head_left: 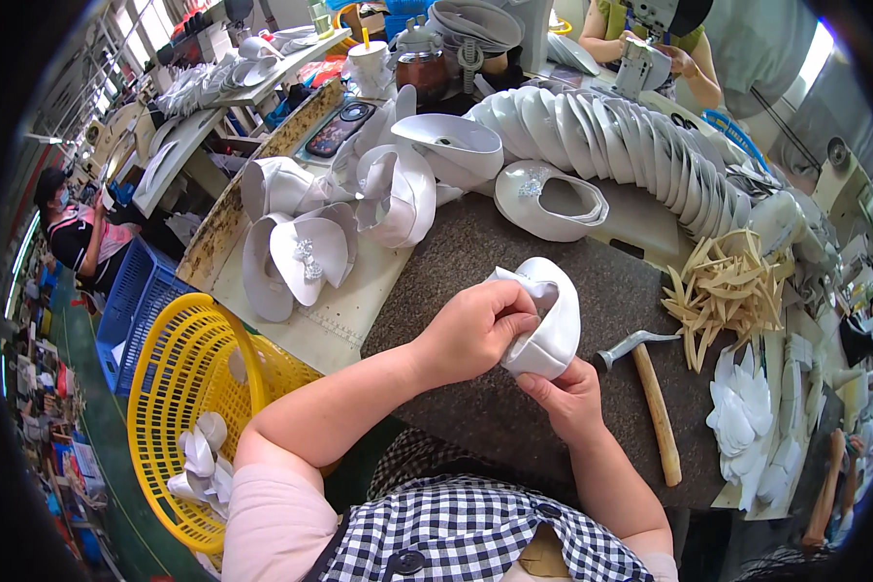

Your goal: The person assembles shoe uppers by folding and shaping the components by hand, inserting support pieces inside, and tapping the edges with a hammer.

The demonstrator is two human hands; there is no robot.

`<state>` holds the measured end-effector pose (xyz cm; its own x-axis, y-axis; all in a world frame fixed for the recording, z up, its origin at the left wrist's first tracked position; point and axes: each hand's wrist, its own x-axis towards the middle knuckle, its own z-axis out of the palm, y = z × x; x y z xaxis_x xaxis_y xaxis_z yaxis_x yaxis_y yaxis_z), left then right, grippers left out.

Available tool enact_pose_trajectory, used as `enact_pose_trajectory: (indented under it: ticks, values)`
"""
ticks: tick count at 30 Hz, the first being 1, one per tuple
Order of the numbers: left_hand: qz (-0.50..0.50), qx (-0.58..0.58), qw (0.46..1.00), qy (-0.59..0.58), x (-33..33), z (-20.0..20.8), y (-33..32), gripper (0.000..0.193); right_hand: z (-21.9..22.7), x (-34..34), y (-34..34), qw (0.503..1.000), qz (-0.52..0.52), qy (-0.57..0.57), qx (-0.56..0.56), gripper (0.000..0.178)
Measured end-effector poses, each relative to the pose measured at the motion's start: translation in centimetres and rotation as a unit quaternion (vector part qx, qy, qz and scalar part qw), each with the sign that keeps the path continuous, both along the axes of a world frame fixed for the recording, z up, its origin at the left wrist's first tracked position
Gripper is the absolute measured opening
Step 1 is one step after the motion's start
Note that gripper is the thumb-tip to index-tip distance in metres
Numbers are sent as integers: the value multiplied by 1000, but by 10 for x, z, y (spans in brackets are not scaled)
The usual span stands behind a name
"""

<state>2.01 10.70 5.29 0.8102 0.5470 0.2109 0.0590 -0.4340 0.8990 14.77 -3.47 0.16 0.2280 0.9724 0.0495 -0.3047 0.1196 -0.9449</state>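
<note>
I hold a white shoe upper (559, 335) above the dark stone-like slab in front of me. My left hand (475, 328) pinches its left edge, thumb and fingers closed at the opening. From below, my right hand (565, 396) grips the lower rim, its thumb on the near side. Just right of that hand lies a hammer (656, 412) with a wooden handle and a curved metal head. Another white upper (550, 201) with a glittery ornament rests beyond my hands at the slab's far edge.
Tan curved strips (729, 291) are heaped at the right, above a stack of thin white pieces (741, 412). A long row of white uppers (611, 141) arcs behind. More uppers (306, 254) stand at left. A yellow basket (155, 388) sits beside my left arm.
</note>
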Motion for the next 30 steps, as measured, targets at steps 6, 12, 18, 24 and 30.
enact_pose_trajectory:
  ticks: [6,12,18,24,30]
  values:
    - [-4,41,999,15,5,-3,-3,9,1,-1,1,1000,-16,10,-12,25]
    - [-75,-95,991,51,13,3,9,11,-1,1,0,997,-30,68,-11,26]
    - [-159,-355,921,-7,12,-3,28,19,2,3,4,991,-64,116,15,33]
    - [-101,-200,974,38,19,-15,20,14,0,4,2,993,-23,115,-2,32]
    - [-114,43,986,118,17,17,12,10,-6,1,-2,991,-24,133,-6,30]
